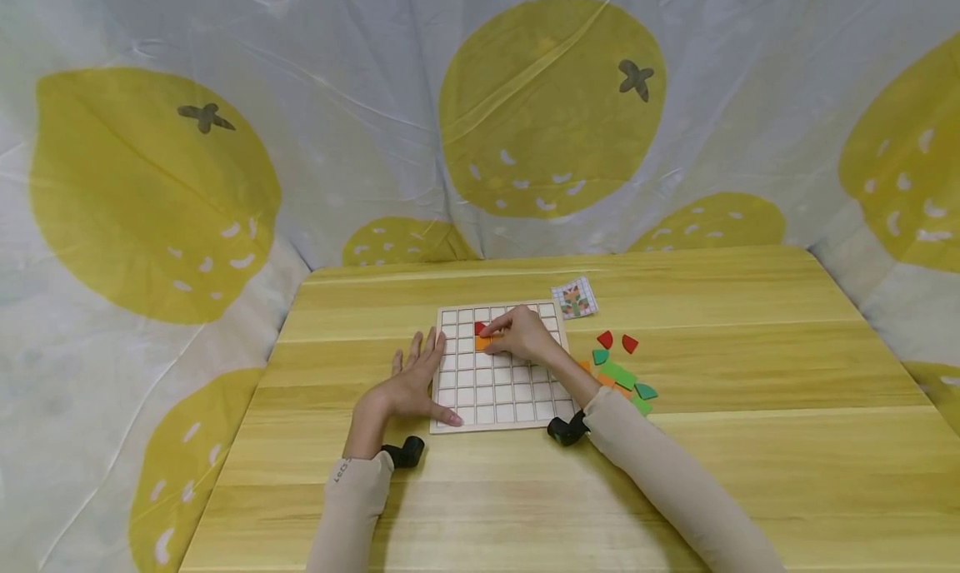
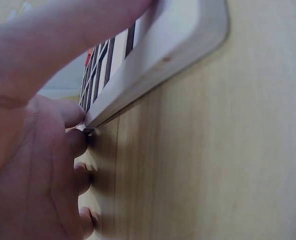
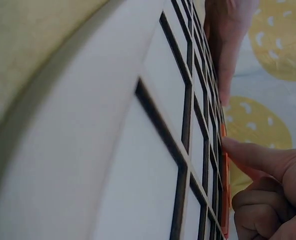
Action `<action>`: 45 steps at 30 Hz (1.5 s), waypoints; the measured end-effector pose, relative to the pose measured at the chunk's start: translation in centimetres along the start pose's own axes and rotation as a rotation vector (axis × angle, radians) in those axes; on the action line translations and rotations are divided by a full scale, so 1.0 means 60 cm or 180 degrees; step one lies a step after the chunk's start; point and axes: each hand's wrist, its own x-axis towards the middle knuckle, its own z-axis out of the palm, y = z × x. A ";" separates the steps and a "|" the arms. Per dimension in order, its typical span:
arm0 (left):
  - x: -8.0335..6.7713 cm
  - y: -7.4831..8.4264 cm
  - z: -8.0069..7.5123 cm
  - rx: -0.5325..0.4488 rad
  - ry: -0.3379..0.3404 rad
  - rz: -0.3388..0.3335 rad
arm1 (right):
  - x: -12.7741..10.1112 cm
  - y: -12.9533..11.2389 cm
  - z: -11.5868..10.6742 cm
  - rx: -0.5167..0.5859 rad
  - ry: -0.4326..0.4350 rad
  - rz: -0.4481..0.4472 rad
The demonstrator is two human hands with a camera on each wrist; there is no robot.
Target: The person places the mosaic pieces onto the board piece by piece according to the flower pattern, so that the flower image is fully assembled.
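Seen from the head camera, a pale wooden grid board (image 1: 498, 381) lies flat near the middle of the table (image 1: 750, 440), its sides roughly parallel to the table's edges and its shallow square cells mostly bare. The right hand (image 1: 521, 333) reaches over the board's far half, fingers bent, fingertips pressing an orange tile (image 1: 482, 341) into a cell near the far left corner; a red tile (image 1: 478, 328) sits just beyond it. The left hand (image 1: 412, 381) lies flat with fingers spread along the board's left edge, thumb across the near left corner. Loose tiles (image 1: 618, 371) in red, green and orange lie just off the board's right edge, and a small pattern card (image 1: 574, 298) sits off its far right corner, tilted.

From the left wrist, the board's rounded corner (image 2: 198, 35) and edge run diagonally; the fingers (image 2: 72, 142) butt against that edge, blurred, and only a sliver of red shows far off.

From the right wrist, the grid fills the frame edge-on, its lines receding upward. One extended fingertip (image 3: 238, 150) touches the orange tile (image 3: 224, 170), seen only as a thin strip; the other fingers are curled.
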 end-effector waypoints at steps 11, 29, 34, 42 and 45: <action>0.003 0.000 0.001 -0.0019 0.0009 0.0000 | -0.032 0.013 -0.056 0.0286 -0.0018 0.0158; 0.001 -0.006 0.003 -0.0028 0.0028 0.0019 | -0.132 0.114 -0.198 0.0297 0.0189 0.0445; 0.001 -0.004 0.001 -0.0012 0.0015 0.0001 | -0.141 0.118 -0.206 0.0282 -0.0012 0.0474; 0.002 -0.002 0.003 -0.0039 0.0003 0.0022 | -0.143 0.123 -0.198 0.0198 -0.0445 0.0441; 0.002 -0.001 0.003 -0.0026 0.0008 0.0015 | -0.142 0.123 -0.194 0.0275 -0.0502 0.0429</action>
